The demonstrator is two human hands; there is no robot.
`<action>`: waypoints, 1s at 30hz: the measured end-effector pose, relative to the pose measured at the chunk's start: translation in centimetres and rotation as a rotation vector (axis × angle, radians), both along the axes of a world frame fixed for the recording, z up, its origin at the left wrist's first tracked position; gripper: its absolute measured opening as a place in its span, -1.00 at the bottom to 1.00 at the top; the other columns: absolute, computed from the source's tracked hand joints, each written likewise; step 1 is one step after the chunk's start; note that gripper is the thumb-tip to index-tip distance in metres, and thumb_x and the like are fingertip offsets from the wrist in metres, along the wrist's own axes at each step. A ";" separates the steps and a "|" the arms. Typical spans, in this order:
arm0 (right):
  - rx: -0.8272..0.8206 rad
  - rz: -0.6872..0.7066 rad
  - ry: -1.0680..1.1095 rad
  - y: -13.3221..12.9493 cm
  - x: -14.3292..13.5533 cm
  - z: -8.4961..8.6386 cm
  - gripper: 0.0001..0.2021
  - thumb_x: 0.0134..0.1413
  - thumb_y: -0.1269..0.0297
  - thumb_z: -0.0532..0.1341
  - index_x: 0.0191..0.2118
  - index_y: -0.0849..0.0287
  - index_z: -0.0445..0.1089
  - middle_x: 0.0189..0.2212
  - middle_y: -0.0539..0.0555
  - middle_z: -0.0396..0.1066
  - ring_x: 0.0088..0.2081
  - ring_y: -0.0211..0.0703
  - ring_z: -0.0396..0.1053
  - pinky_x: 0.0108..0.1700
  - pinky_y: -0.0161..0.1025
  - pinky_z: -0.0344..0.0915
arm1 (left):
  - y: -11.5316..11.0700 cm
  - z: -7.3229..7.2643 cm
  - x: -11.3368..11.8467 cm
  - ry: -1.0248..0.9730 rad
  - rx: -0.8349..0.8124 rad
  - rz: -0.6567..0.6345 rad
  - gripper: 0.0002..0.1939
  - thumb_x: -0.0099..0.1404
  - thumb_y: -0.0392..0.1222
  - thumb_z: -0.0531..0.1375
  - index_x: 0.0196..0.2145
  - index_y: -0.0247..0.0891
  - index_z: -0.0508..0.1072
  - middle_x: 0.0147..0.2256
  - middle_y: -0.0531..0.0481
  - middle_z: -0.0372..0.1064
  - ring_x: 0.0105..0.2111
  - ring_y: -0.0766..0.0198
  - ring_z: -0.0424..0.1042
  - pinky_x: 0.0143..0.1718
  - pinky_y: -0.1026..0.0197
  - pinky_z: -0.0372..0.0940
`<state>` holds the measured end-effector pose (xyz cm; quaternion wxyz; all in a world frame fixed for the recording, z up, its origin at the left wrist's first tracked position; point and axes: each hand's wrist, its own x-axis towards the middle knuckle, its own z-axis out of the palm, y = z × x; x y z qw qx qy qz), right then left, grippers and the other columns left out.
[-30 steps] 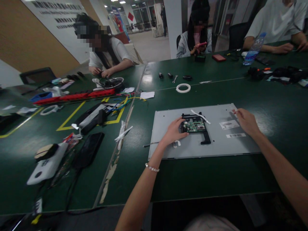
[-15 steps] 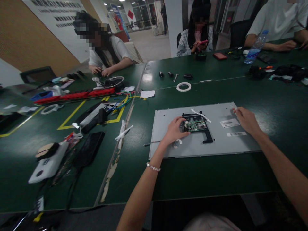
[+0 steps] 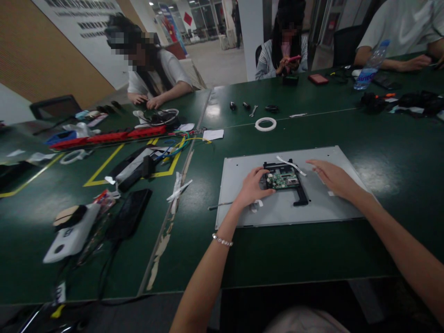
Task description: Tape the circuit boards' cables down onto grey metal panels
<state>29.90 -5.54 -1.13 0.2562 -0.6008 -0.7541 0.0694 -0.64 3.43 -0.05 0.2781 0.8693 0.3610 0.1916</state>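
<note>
A flat grey panel (image 3: 333, 206) lies on the green table before me. On it sits a black plastic bracket (image 3: 301, 196) carrying a green circuit board (image 3: 282, 180). A white strip (image 3: 292, 165) crosses the bracket's upper right corner. My left hand (image 3: 254, 186) is closed on the bracket's left edge, thumb below and fingers above. Over the right part of the panel is my right hand (image 3: 333, 178), its fingers stretched out to the left and holding nothing that I can see. It covers most of the panel's labels.
A white tape roll (image 3: 265, 124) and a wrench (image 3: 254, 111) lie beyond the panel. To the left are a black phone-like slab (image 3: 129, 215), a white device (image 3: 71, 238) and a red strip (image 3: 111, 137) with cables. A water bottle (image 3: 371, 67) stands back right. Several people sit across the table.
My right hand has moved left from the panel's right edge toward the bracket, and its pinched fingers have straightened. My left hand stays on the bracket.
</note>
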 end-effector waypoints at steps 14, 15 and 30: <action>-0.116 0.049 0.024 -0.5 -2.0 0.3 -0.54 0.31 0.15 -0.16 0.24 0.05 0.14 0.13 0.07 0.23 0.10 -0.04 0.24 0.15 0.06 0.18 | -0.1 0.0 0.1 0.000 -0.008 0.009 -0.36 0.04 0.00 0.29 0.08 -0.16 0.29 0.17 -0.15 0.09 0.16 -0.08 0.13 0.16 -0.18 0.08; -0.117 0.038 0.029 -0.5 -2.0 0.3 -0.53 0.31 0.14 -0.16 0.24 0.06 0.14 0.13 0.07 0.24 0.10 -0.04 0.24 0.14 0.05 0.18 | -0.1 0.1 0.1 -0.002 -0.008 0.010 -0.36 0.04 0.00 0.30 0.07 -0.17 0.29 0.16 -0.15 0.10 0.16 -0.08 0.13 0.16 -0.16 0.08; -0.109 -0.011 0.064 -0.3 -1.3 -0.7 -0.55 0.30 0.11 -0.14 0.21 0.03 0.19 0.09 0.07 0.28 0.05 -0.04 0.28 0.09 0.01 0.22 | -0.3 0.3 0.3 0.042 0.018 0.028 -0.38 0.05 0.00 0.30 0.06 -0.16 0.29 0.17 -0.14 0.12 0.16 -0.03 0.14 0.16 -0.11 0.08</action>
